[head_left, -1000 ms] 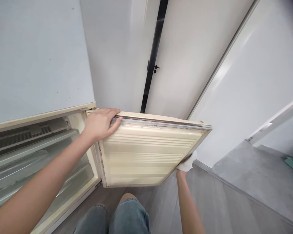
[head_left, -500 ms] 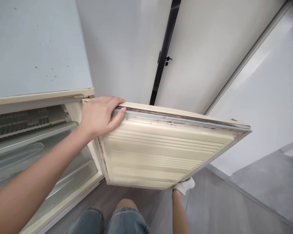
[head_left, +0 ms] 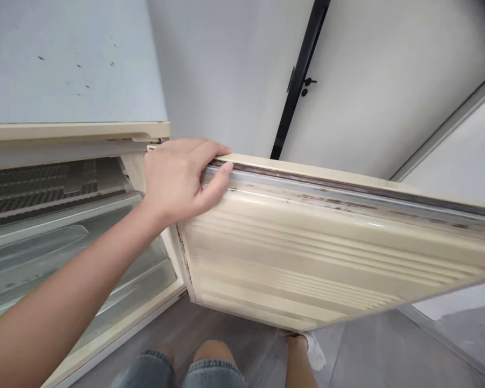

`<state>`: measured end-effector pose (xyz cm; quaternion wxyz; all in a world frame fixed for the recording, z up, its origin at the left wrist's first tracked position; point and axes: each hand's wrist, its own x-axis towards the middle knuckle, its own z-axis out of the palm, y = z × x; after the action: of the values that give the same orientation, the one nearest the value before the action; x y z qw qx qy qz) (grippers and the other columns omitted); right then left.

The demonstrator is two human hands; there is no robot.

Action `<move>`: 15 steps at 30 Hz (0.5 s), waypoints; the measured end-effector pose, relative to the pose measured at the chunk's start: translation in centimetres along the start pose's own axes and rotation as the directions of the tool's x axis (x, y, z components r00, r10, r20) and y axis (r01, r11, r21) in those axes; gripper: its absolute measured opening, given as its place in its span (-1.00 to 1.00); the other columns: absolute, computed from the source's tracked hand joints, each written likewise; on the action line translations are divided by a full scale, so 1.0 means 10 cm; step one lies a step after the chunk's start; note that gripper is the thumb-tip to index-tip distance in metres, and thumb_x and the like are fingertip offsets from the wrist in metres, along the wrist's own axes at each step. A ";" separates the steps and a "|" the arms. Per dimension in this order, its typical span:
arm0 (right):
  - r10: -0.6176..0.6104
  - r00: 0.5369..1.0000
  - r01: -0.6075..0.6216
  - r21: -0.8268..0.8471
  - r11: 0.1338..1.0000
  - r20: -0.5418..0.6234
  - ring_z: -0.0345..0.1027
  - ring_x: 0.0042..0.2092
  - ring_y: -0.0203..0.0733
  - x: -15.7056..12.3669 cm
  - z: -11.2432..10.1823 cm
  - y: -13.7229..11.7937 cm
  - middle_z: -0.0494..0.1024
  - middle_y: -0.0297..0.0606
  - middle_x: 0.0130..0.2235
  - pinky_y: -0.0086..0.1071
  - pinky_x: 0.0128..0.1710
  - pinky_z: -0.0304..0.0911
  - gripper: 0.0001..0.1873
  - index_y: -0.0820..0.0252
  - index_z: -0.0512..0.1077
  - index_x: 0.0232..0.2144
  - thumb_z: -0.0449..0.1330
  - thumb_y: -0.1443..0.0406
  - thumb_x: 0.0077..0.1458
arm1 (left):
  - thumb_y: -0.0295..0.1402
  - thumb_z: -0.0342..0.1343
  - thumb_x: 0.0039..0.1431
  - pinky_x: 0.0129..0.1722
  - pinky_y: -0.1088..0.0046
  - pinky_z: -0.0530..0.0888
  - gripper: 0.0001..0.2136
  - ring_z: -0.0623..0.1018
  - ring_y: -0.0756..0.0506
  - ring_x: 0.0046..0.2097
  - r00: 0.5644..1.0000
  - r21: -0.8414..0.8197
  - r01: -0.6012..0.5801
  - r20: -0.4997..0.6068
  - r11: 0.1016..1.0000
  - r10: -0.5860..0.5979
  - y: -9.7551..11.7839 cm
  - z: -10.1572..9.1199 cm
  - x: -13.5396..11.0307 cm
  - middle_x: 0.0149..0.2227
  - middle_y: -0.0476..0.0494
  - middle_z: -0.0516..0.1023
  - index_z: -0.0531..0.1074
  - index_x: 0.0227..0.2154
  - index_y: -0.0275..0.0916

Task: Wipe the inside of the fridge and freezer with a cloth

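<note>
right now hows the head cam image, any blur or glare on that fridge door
In the head view, the cream fridge door is softly blurred across its ridged liner, with faint glare near its upper edge; the left hand looks sharper; wide-angle distortion slants the white room door behind.

My right hand [head_left: 296, 345] is sitting mostly hidden behind the lower edge of the refrigerator door [head_left: 307, 253], which is running off the picture's right edge. A white scrap [head_left: 316, 353] is showing too blurred to name, and the dark specks [head_left: 331, 200] along the door gasket [head_left: 307, 186] are staying too small to tell.
</note>
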<state>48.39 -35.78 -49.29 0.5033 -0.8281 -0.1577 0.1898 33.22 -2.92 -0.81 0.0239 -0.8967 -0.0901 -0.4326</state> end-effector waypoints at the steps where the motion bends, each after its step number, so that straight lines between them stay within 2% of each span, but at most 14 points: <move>1: 0.004 1.000 -0.005 0.042 0.999 0.009 0.50 -0.42 0.16 0.02 0.06 0.04 0.42 -0.39 -0.67 0.26 -0.17 0.27 -0.56 0.01 0.18 -0.84 -0.08 -0.07 -0.17 | -0.10 -0.20 0.28 -0.36 0.27 0.32 -0.59 0.56 -0.12 -0.17 1.000 -0.001 -0.006 -0.008 1.000 0.006 0.00 0.00 0.00 -0.29 -0.01 0.67 0.51 -0.10 -0.10; 2: 0.009 1.000 -0.010 0.083 0.996 0.020 0.50 -0.42 0.22 0.03 0.13 0.07 0.39 -0.38 -0.70 0.25 -0.16 0.23 -0.57 0.01 0.11 -0.89 -0.13 -0.07 -0.25 | -0.10 -0.20 0.28 -0.35 0.27 0.33 -0.60 0.56 -0.12 -0.18 1.000 -0.003 -0.012 -0.012 1.000 0.012 0.00 0.01 0.00 -0.29 -0.02 0.67 0.51 -0.10 -0.10; 4: 0.014 0.999 -0.022 0.150 0.989 0.053 0.52 -0.38 0.30 0.06 0.29 0.09 0.43 -0.36 -0.70 0.25 -0.16 0.20 -0.64 -0.06 0.13 -0.92 -0.19 -0.05 -0.36 | -0.09 -0.20 0.28 -0.34 0.26 0.35 -0.59 0.56 -0.12 -0.19 1.000 -0.005 -0.016 -0.013 1.000 0.016 0.00 0.02 0.00 -0.29 -0.03 0.66 0.51 -0.11 -0.09; 6: 0.020 0.995 -0.037 0.185 0.982 0.093 0.53 -0.31 0.34 0.09 0.48 0.06 0.54 -0.36 -0.60 0.26 -0.23 0.17 -0.67 -0.19 0.27 -0.86 -0.21 -0.01 -0.42 | -0.09 -0.20 0.28 -0.33 0.26 0.36 -0.59 0.57 -0.12 -0.19 1.000 -0.003 -0.018 -0.019 1.000 0.017 -0.01 0.04 0.00 -0.29 -0.04 0.66 0.51 -0.12 -0.10; 8: 0.024 0.991 -0.050 0.195 0.980 0.134 0.54 -0.25 0.35 0.13 0.73 -0.03 0.62 -0.35 -0.48 0.26 -0.31 0.15 -0.61 -0.30 0.42 -0.75 -0.21 0.03 -0.47 | -0.08 -0.20 0.28 -0.33 0.25 0.36 -0.59 0.57 -0.13 -0.19 0.999 0.000 -0.024 -0.027 1.000 0.024 -0.02 0.06 0.00 -0.30 -0.06 0.66 0.51 -0.12 -0.11; 12: 0.007 0.982 -0.038 0.162 0.986 0.189 0.54 -0.20 0.30 0.16 1.29 -0.35 0.64 -0.38 -0.41 0.21 -0.34 0.16 -0.49 -0.40 0.52 -0.57 -0.20 0.08 -0.47 | -0.07 -0.20 0.26 -0.37 0.24 0.33 -0.57 0.59 -0.17 -0.21 0.997 0.010 -0.046 -0.056 0.999 0.047 -0.05 0.09 0.00 -0.34 -0.07 0.65 0.53 -0.15 -0.13; 15: -0.024 0.976 0.005 0.090 0.996 0.215 0.56 -0.20 0.21 0.11 1.70 -0.67 0.63 -0.44 -0.44 0.15 -0.33 0.21 -0.51 -0.44 0.53 -0.51 -0.18 0.07 -0.35 | -0.07 -0.23 0.27 -0.35 0.26 0.36 -0.55 0.59 -0.16 -0.20 0.998 0.014 -0.043 -0.034 0.999 0.044 -0.03 0.11 0.01 -0.33 -0.08 0.64 0.52 -0.14 -0.12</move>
<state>40.90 -19.16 -50.60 0.5208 -0.7783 -0.2089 0.2816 34.06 -2.43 -1.48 0.0406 -0.8908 -0.0730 -0.4467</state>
